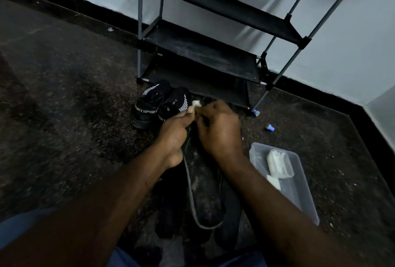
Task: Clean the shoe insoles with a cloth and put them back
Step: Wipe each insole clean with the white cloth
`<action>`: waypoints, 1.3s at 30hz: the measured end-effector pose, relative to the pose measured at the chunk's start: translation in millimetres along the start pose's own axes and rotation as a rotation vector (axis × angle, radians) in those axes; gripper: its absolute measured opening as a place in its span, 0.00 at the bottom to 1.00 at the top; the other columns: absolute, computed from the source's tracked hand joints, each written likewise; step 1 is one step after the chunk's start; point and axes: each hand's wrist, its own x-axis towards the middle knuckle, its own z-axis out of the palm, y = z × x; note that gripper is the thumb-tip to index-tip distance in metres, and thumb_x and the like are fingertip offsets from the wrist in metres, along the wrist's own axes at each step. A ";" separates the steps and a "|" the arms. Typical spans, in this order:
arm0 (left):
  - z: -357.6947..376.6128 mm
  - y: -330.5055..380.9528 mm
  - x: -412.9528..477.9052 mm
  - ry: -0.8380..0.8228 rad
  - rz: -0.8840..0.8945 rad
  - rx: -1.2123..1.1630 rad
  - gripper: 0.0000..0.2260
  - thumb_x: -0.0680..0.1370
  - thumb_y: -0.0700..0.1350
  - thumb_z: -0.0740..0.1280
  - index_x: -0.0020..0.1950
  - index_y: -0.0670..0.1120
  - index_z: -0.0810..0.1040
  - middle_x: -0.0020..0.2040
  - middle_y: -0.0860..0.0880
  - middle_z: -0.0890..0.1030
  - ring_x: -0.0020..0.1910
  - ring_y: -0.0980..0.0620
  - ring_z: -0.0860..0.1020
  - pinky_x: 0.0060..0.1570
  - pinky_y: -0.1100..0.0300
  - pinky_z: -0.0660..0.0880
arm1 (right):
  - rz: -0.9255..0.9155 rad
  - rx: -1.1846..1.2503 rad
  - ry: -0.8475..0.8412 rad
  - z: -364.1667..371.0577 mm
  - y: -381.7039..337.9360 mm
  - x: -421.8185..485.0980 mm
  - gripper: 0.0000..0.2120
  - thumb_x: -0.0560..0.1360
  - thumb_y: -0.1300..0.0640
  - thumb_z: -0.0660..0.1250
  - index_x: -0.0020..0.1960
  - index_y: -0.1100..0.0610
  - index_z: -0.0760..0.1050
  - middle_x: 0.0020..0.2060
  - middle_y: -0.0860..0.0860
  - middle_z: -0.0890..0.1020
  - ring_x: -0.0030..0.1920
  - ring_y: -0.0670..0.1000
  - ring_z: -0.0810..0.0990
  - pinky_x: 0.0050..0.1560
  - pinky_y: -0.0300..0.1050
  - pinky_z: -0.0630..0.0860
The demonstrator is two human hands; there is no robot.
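Observation:
A dark, dirt-speckled insole (205, 194) with a grey rim is held upright over the floor between both hands. My left hand (173, 136) grips its upper left edge, thumb on top. My right hand (220, 132) is curled over the insole's top end. A small piece of white cloth (196, 103) shows at its fingertips, next to my left thumb. Behind the hands stand two black sport shoes (147, 108) (176, 103) side by side. More dark insoles (168, 207) (229, 217) lie on the floor under the held one.
A clear plastic tub (299, 194) with white cloths (279, 163) inside sits on the floor to the right. A black shoe rack (198, 53) stands against the wall behind the shoes. Two small blue-capped items (269, 127) (255, 113) lie near its right leg.

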 end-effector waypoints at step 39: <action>-5.9 5.1 2.1 0.030 -0.028 0.133 0.21 0.83 0.58 0.65 0.65 0.43 0.82 0.58 0.44 0.86 0.58 0.44 0.84 0.63 0.46 0.79 | 0.842 1.225 -0.091 -4.6 16.7 -61.0 0.07 0.78 0.65 0.70 0.56 0.62 0.82 0.42 0.56 0.86 0.39 0.48 0.82 0.42 0.44 0.80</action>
